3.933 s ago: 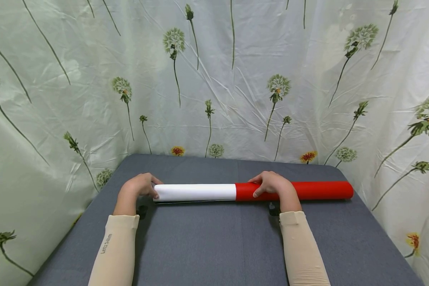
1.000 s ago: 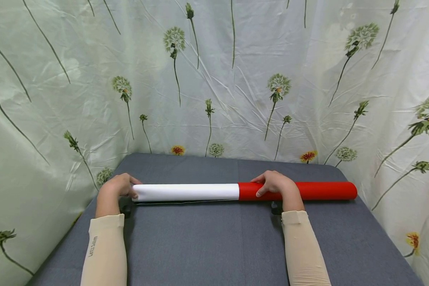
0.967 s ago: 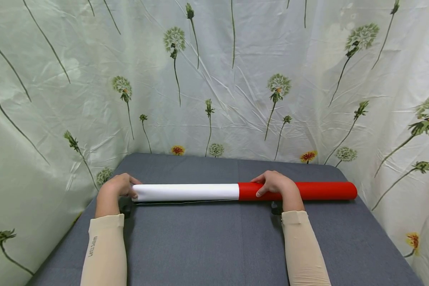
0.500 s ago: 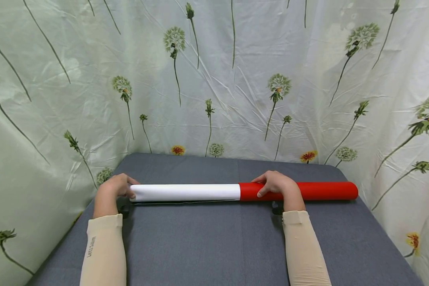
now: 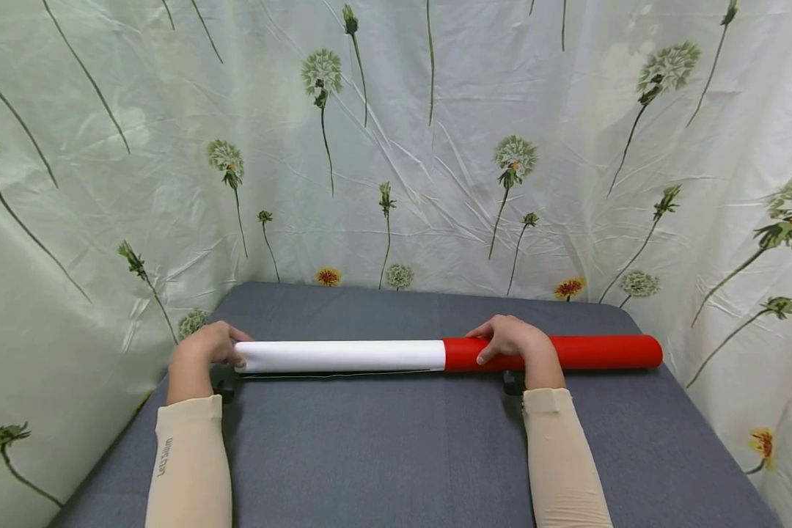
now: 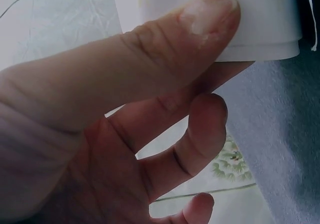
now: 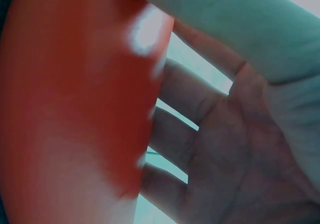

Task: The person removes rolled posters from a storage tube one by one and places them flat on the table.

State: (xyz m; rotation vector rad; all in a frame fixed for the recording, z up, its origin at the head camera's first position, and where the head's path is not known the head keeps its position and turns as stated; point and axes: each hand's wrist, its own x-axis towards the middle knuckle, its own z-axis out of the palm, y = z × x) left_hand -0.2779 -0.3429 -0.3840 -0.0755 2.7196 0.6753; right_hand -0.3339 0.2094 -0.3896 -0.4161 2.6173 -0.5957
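A long white tube (image 5: 343,356) lies level across the far part of the table, its right end running into a red tube (image 5: 600,352). At the white tube's left end, my left hand (image 5: 204,348) pinches the rim between thumb and forefinger. In the left wrist view the thumb (image 6: 210,16) presses the white wall near a stepped rim, while the other fingers curl free. My right hand (image 5: 511,341) grips the red tube near its left end, thumb in front. The right wrist view has its fingers (image 7: 187,91) reaching behind the red surface.
A grey cloth-covered table (image 5: 369,455) extends under both arms. Behind and at the sides hangs a pale curtain (image 5: 422,147) with dandelion prints. A thin pale strand (image 5: 343,375) runs along the white tube's lower edge.
My left hand has moved left with the white tube's end, and more white shows outside the red tube. The red tube and my right hand have shifted slightly right.
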